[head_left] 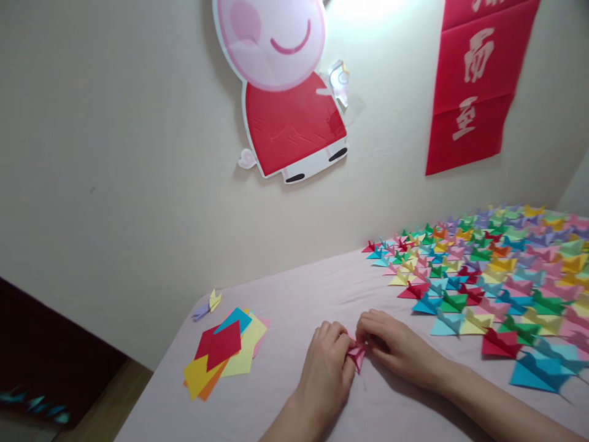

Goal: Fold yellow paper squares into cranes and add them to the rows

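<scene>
My left hand (326, 367) and my right hand (394, 345) meet on the pale pink table (294, 301), fingers curled and pinched on a small pink folded paper piece (356, 354) between them. Most of that paper is hidden by my fingers. A loose pile of flat coloured paper squares (225, 353), with a red one on top, lies to the left of my left hand.
Several folded paper cranes (497, 288) in many colours cover the table's right side. Two small folded pieces, yellow and purple (209, 305), sit near the far left corner. The wall behind carries a cartoon pig cut-out (288, 92) and a red banner (478, 80). The table edge drops off at left.
</scene>
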### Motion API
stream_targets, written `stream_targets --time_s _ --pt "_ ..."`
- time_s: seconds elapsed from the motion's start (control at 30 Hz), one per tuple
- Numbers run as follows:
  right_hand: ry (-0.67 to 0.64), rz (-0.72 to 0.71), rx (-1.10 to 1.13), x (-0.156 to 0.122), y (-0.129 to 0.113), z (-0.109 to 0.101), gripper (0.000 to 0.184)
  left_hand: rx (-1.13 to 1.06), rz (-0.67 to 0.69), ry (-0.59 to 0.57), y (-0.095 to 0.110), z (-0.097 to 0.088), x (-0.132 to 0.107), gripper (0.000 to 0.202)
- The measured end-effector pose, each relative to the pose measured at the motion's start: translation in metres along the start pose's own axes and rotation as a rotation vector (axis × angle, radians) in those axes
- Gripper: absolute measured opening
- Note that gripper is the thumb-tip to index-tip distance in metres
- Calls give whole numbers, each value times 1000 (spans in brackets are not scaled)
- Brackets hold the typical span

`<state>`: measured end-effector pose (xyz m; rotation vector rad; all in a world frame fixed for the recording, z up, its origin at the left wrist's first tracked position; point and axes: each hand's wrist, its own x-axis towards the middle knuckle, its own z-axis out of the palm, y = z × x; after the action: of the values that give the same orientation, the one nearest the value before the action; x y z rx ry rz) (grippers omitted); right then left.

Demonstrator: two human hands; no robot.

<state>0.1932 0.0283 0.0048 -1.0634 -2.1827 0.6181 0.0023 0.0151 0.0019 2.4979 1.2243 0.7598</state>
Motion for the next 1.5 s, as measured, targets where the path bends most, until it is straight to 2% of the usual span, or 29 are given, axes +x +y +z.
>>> stream_targets --time_s 0.23,0.53,0.77,1.17,1.5 --pt "-12 30 43 1 1 -1 19 -59 -79 -25 -2 2 9 20" --pt "-48 86 155 4 6 -4 14 -199 -172 57 -4 10 12 24" --pt "-40 110 150 5 10 1 15 -215 -223 55 -2 6 14 21" --pt "-25 163 27 9 2 6 17 -291 -235 -8 -5 -9 16 14" --pt "7 220 -81 12 -3 13 10 -333 -185 -6 -8 -9 15 24"
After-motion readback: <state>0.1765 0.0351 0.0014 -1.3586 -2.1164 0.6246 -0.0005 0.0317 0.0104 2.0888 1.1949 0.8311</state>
